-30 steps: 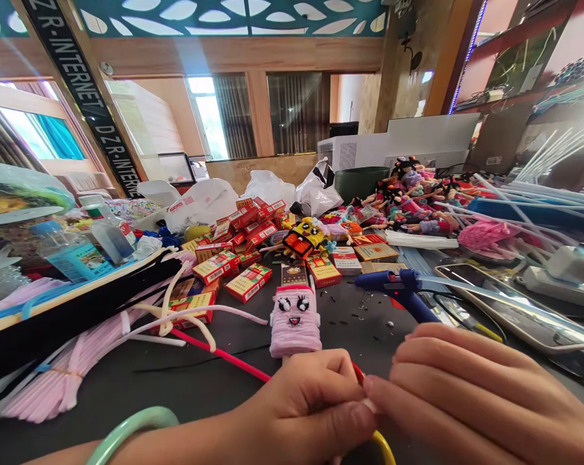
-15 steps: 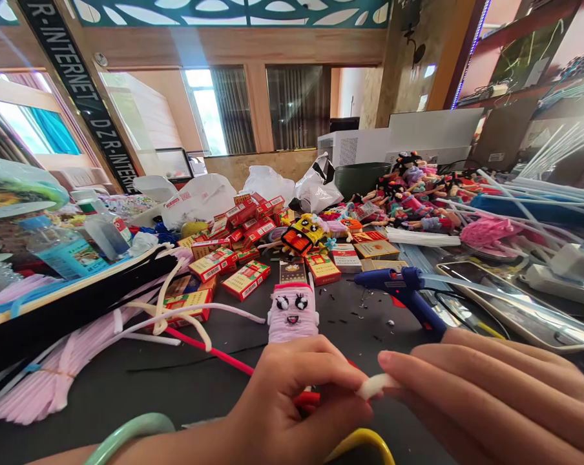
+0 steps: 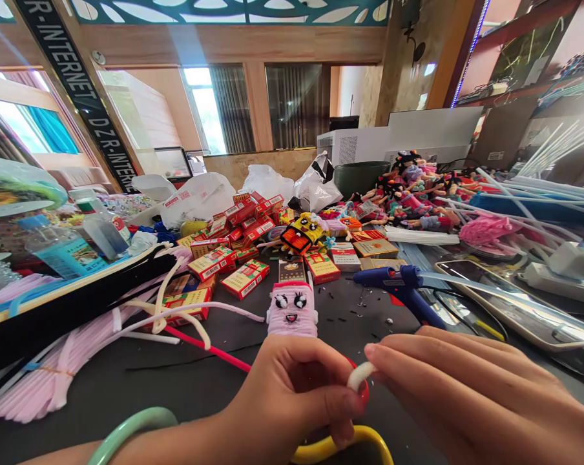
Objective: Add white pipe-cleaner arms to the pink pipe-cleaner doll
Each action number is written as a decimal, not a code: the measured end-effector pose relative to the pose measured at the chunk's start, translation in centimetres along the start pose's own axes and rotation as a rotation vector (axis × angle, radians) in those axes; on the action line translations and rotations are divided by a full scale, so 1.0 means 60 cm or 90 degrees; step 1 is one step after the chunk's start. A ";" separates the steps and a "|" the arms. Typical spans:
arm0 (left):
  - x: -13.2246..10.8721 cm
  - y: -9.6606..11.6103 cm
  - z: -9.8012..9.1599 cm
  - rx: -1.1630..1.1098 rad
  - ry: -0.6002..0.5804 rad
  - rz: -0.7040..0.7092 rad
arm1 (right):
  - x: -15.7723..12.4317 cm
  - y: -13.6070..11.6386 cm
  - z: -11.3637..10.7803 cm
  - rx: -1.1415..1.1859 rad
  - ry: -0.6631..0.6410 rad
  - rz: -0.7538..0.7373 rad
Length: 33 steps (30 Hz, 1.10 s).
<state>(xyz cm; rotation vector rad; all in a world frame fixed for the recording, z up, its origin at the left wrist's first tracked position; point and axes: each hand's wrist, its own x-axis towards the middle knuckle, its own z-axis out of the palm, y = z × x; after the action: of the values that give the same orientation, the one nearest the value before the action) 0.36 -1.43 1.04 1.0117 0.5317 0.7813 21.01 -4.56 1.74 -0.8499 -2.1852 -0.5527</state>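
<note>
Your left hand point(image 3: 302, 394) has thumb and index finger pinched together on one end of a short white fuzzy strip point(image 3: 361, 374). Your right hand point(image 3: 466, 387) has a fingertip at the strip's other end; its thumb is hidden, so can't tell whether that grip is closed. Strip sits between both hands, curved, above the dark table point(image 3: 176, 387). A red piece point(image 3: 364, 395) shows behind your left thumb; yellow loop point(image 3: 379, 442) below. Pink figure point(image 3: 292, 313) with a face is just beyond your left hand.

Writing: black banner point(image 3: 73, 77) at upper left reads "R-INTERNET / DZR-INTERNE", cut off at the ends. Red-and-yellow box point(image 3: 246, 279) in front of the piled packs has a barcode on its side; print too small to read. White bag point(image 3: 198, 201) behind carries red printing and a square code, illegible. Bottle point(image 3: 62, 248) on your left has a blue label, wording unclear. Blue glue gun point(image 3: 401, 290), near your right hand, has a small marking, unreadable.
</note>
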 end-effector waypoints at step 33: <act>-0.006 0.015 0.009 0.188 0.016 0.287 | 0.016 0.007 0.002 0.028 -0.023 0.069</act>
<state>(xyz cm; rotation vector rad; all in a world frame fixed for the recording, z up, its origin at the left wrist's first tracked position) 0.22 -1.74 2.09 1.4243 0.4535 1.1375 20.77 -3.83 2.43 -0.9551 -2.1609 -0.4382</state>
